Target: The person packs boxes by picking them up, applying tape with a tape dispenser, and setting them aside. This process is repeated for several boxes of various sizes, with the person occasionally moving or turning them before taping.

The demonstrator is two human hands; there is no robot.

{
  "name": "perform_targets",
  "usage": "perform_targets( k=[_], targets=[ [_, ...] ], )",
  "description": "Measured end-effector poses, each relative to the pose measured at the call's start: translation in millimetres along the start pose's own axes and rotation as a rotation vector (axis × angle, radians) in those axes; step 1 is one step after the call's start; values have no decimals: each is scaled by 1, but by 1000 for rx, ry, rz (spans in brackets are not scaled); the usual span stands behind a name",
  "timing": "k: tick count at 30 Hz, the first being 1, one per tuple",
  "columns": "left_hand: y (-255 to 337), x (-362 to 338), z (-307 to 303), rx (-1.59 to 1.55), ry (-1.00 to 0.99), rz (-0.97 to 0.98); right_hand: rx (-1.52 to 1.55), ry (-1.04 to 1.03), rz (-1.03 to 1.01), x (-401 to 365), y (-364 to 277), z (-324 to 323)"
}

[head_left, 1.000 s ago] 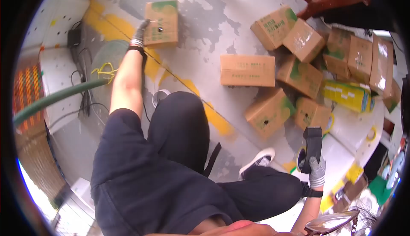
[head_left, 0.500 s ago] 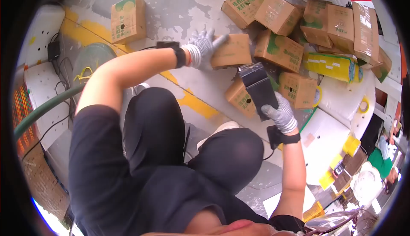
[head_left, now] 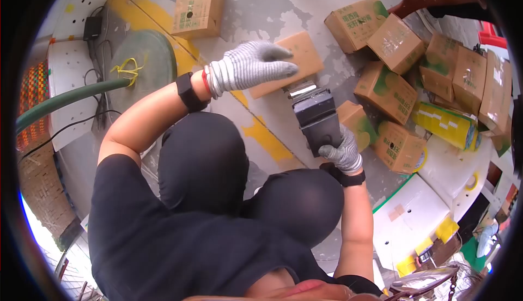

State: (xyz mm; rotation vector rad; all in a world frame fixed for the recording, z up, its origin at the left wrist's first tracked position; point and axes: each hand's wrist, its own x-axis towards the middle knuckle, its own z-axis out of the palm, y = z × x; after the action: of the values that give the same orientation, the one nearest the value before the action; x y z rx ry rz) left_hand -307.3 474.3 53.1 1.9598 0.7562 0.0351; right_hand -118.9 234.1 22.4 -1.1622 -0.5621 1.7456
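Note:
My left hand [head_left: 248,67], in a striped grey glove, is open with its fingers stretched out over a small brown cardboard box [head_left: 305,56] on the floor. Whether the fingertips touch the box is hard to see. In my right hand [head_left: 343,151], also gloved, is a black handheld device [head_left: 316,118] with a shiny metal edge at its far end. The thumb presses on its near part. That metal edge is close to the near right side of the box. The device's exact kind does not show.
Several brown boxes [head_left: 385,91] with green print lie at the right, beside yellow wrapped rolls [head_left: 444,124]. Another box [head_left: 199,8] stands at the far left. A green hose [head_left: 71,96] runs to a round greenish base [head_left: 150,56]. White panels [head_left: 408,208] lie lower right.
The view has shifted, so the surroundings appear further right. The device has come closer to the box. My left hand has moved from the box's left edge to above it, and the box sits turned.

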Motion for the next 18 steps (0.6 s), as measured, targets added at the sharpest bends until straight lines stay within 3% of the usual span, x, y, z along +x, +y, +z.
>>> perform_targets(
  k=[1, 3, 5, 6, 8, 9, 10, 12, 13, 16, 18],
  targets=[
    [3, 2, -3, -273, -201, -144, -14, -2, 7, 5, -1, 3],
    [-10, 6, 2, -518, -340, -201, -145, 20, -11, 15, -3, 9],
    [-13, 5, 7, -1086, -390, -531, -216, 29, -37, 25, -1, 12],
    [-20, 7, 8, -1096, -397, -529, -279, 43, -66, 30, -3, 15],
    [-36, 17, 8, -695, -146, -276, -262, 126, 11, 39, -11, 21],
    [-41, 27, 2, -550, -117, -344, -240, 200, 71, 43, -19, 25],
    [-40, 35, -9, -386, -64, -376, -336, 216, -6, 44, -28, 28],
    [-63, 58, -36, -219, 28, -356, -404, 236, 14, 27, -24, 16],
    [-73, 60, -49, -379, 55, -340, -467, 256, 34, 16, -21, 14],
    [-100, 73, -44, -306, 42, -347, -381, 364, 98, 0, 3, 19],
    [-109, 83, -25, 5, -50, -431, -396, 375, 129, 9, 15, 19]
  ],
)
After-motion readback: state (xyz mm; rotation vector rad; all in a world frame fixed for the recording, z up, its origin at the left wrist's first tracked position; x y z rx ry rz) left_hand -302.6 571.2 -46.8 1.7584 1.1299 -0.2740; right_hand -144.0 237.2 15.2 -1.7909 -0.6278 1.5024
